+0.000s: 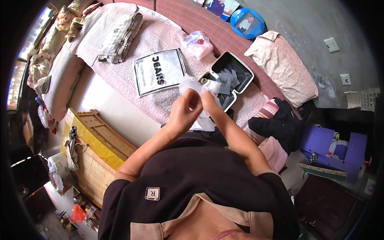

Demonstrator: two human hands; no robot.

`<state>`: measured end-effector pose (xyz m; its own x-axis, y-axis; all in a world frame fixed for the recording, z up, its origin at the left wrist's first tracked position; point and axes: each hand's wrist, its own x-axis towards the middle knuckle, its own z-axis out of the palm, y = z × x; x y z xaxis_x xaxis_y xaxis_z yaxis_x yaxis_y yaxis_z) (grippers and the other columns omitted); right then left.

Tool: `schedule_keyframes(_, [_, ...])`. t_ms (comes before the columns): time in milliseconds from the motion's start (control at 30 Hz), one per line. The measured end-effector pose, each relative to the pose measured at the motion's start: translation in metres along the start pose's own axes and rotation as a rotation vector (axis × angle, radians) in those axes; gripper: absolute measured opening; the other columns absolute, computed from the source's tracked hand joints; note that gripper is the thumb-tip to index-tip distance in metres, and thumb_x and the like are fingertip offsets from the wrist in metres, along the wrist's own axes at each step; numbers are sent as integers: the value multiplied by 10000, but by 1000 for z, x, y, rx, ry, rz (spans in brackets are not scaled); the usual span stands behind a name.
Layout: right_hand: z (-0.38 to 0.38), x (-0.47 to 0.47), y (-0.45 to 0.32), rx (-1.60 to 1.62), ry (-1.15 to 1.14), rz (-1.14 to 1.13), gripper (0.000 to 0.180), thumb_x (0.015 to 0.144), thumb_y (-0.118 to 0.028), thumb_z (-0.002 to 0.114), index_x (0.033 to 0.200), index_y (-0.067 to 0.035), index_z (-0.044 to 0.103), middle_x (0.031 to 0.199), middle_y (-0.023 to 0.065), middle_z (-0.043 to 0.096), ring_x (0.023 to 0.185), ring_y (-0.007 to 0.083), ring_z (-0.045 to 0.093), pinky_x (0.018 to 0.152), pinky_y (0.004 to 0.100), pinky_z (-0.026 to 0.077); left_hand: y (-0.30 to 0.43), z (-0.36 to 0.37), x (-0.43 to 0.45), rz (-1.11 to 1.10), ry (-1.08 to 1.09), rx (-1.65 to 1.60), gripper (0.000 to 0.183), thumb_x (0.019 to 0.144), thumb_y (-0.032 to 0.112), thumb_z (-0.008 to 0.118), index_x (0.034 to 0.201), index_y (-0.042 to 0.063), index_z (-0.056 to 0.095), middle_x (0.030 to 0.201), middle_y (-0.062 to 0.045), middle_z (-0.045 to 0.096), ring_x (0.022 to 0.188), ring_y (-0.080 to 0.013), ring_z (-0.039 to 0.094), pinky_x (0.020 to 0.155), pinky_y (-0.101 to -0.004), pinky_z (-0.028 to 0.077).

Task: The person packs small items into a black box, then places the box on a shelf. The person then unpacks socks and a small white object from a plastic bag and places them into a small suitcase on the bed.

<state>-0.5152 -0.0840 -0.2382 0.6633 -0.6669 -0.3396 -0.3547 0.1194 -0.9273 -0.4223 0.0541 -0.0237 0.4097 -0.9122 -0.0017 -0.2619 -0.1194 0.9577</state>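
In front of my chest, my left hand [185, 109] and my right hand [209, 103] meet on a thin white plastic bag [192, 82]. Fingers of both hands pinch it, and part of the bag hangs below them; my fingertips are partly hidden. Just beyond my right hand lies an open hard case [247, 76] with a pale rim and black lining. Clear plastic pouches [231, 77] rest inside it. To the left of the case, a flat white packaging bag [147, 70] with black print lies on the quilted pink bed cover [162, 103].
A pink-and-clear plastic bag [199, 48] sits beyond the case. Folded checked bedding [120, 39] lies at the far left of the bed. Dark clothes [277, 123] and a pillow [282, 66] are on the right. A wooden cabinet [99, 150] stands left; a purple box [318, 138] is right.
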Motion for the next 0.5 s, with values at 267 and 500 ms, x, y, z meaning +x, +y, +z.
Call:
schedule_keyframes(267, [-33, -104, -167, -6, -134, -231, 235, 879, -79, 617, 1085, 34, 613, 942, 107, 677, 870, 153, 631, 760, 279, 477, -23, -24, 18, -96, 261, -49, 143, 848, 111, 673, 864, -7, 594, 709, -78, 626, 610, -134, 591, 584, -276, 474])
schedule_keyframes(500, [-60, -141, -199, 587, -74, -15, 273, 939, -84, 565, 1191, 23, 566, 1097, 33, 631, 976, 96, 588, 871, 238, 458, -12, -8, 24, -298, 137, -463, 147, 897, 113, 634, 965, 62, 515, 820, -46, 625, 665, -105, 613, 454, -210, 460])
